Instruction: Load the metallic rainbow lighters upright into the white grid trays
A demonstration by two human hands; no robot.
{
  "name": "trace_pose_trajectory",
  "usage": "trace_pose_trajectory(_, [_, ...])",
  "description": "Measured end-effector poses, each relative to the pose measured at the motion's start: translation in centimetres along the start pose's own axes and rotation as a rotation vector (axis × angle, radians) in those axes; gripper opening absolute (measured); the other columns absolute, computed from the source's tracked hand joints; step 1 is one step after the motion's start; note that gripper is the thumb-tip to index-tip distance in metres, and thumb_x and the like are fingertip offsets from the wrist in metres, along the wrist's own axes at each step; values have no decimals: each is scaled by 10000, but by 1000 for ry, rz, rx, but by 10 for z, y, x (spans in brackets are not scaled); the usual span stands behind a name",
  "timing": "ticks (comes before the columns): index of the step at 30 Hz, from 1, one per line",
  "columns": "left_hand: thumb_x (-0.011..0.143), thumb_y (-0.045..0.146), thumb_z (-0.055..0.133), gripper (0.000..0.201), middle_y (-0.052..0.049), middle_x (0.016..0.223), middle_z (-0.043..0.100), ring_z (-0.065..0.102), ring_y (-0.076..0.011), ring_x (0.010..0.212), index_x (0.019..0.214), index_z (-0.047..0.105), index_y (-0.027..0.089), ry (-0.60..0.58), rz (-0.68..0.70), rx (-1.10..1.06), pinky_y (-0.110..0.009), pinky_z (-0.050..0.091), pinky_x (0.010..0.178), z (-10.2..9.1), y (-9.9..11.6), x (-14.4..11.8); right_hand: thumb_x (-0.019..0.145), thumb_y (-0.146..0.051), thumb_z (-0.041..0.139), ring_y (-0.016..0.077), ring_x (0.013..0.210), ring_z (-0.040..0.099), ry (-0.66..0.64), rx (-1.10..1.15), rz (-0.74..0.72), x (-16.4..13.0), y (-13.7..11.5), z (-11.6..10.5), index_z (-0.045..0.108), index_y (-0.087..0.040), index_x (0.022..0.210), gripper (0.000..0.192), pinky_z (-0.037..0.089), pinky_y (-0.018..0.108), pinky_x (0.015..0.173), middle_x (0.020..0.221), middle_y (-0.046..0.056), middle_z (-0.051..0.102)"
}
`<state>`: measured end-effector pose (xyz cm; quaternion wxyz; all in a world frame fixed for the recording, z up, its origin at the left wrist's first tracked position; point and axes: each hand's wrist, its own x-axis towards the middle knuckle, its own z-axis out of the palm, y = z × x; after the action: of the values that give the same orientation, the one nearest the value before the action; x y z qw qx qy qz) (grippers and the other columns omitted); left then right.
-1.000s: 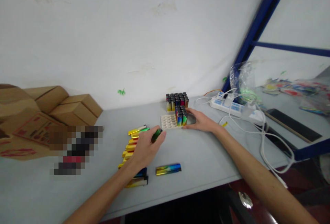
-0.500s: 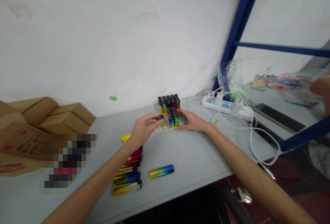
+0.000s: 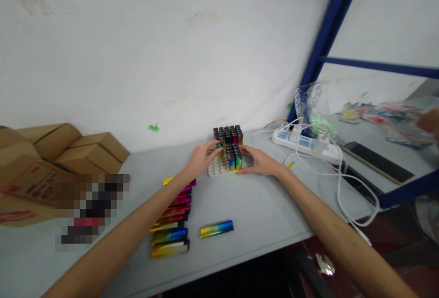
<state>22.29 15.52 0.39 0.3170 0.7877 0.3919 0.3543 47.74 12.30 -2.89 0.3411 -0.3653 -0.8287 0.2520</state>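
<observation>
A pale tray with round holes (image 3: 216, 168) stands on the table near the wall. Upright lighters fill its back rows, and a front block of blue and green lighters (image 3: 234, 160) stands at its right. Between thumb and fingers, my left hand (image 3: 198, 158) pinches a yellow-green lighter (image 3: 220, 152) upright over the tray's left part; whether its base sits in a hole is hidden. From the right, my right hand (image 3: 259, 161) braces the tray, thumb at the front corner and fingers behind the front block.
A row of colourful lighters (image 3: 169, 235) lies under my left forearm, with one blue-yellow lighter (image 3: 216, 229) apart. Cardboard boxes (image 3: 85, 154) stand left. At right are a power strip (image 3: 305, 145) with white cables, a phone (image 3: 377, 162), a blue frame (image 3: 322, 37) and another person's hand (image 3: 429, 120).
My left hand has moved the yellow-green lighter back and slightly right, away from the tray's front edge. My right hand keeps its place at the tray. The whole view has shifted a little.
</observation>
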Motion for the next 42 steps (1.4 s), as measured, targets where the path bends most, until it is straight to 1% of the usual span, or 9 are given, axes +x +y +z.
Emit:
trace_pose_trajectory(10, [929,428,548,347,-98,979,749,723,-252,929,1152,606,169,-91,32,88,-393,568,877,2,-1,8,680,-416,857,280,1235,609,-6,27,7,-1,-1,0,430,-202,1434,892,472,455,1094,1402,136,582])
trace_pose_trajectory(16, [919,435,562,361,-91,970,749,722,-249,929,1157,570,163,-53,19,-21,-380,573,857,6,-11,8,669,-432,864,293,1255,595,-7,26,42,-2,2,2,440,-208,1429,898,452,481,1114,1417,135,570])
trace_pose_trajectory(21, [905,406,584,255,-68,918,763,735,-247,889,1033,560,186,-209,-6,-57,-371,580,807,-2,-11,5,677,-441,857,298,1261,591,0,25,42,-2,3,2,448,-227,1427,880,460,477,1110,1424,122,566])
trace_pose_trajectory(24, [899,381,587,256,-67,884,772,739,-253,849,1069,570,190,-263,-22,3,-382,582,774,-6,-9,6,677,-451,855,305,1251,598,-1,13,43,-2,3,2,443,-223,1432,890,477,481,1092,1412,126,576])
trace_pose_trajectory(30, [874,339,616,371,-108,1082,756,715,-249,1022,1200,602,164,-232,29,54,-410,550,940,-12,-5,2,677,-452,856,308,1249,599,-4,2,52,-2,3,3,440,-203,1429,895,478,486,1089,1403,141,580])
trace_pose_trajectory(34, [881,384,620,427,-122,1222,703,667,-257,1110,1246,613,164,-57,56,259,-424,496,1018,-28,18,-22,680,-466,851,310,1251,598,-13,-21,70,-2,4,2,425,-195,1437,910,483,485,1082,1419,151,566])
trace_pose_trajectory(36, [896,378,606,312,-97,1141,725,675,-240,1040,1119,680,172,-54,71,377,-406,496,993,-32,38,-45,677,-468,852,310,1249,599,-11,-28,71,-2,4,2,430,-200,1435,908,484,482,1082,1417,147,568])
trace_pose_trajectory(39, [923,395,587,256,-57,1021,722,669,-204,938,1056,701,208,-224,72,468,-359,511,916,-28,65,-86,677,-462,854,310,1247,601,-4,-38,72,-3,3,2,438,-206,1431,898,488,478,1078,1404,140,580])
trace_pose_trajectory(42, [885,439,650,321,-71,1098,687,629,-243,1050,1114,680,216,-397,116,540,-390,481,962,-14,79,-120,683,-464,849,312,1234,610,-5,-53,85,-3,2,1,439,-189,1428,894,498,474,1066,1394,147,587])
